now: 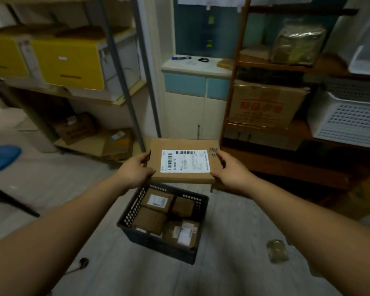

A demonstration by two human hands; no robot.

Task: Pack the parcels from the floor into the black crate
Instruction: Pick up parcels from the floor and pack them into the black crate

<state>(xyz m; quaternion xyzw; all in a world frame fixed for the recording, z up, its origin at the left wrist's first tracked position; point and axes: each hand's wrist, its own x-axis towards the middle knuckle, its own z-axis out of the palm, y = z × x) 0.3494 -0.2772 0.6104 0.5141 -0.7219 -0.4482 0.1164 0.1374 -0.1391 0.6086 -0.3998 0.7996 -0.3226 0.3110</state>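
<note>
A flat brown cardboard parcel (179, 177) with a white shipping label is held in the air above the far end of the black crate (158, 244). My left hand (135, 171) grips its left edge and my right hand (231, 174) grips its right edge. The perforated black crate stands on the grey floor below, with several brown parcels (156, 201) lying inside it. The held parcel hides the crate's far rim.
A small wrapped packet (277, 251) lies on the floor to the right of the crate. Wooden shelves (286, 165) with boxes and white baskets stand at the right, metal shelving (124, 90) with yellow bins at the left. A blue seat (0, 157) is at far left.
</note>
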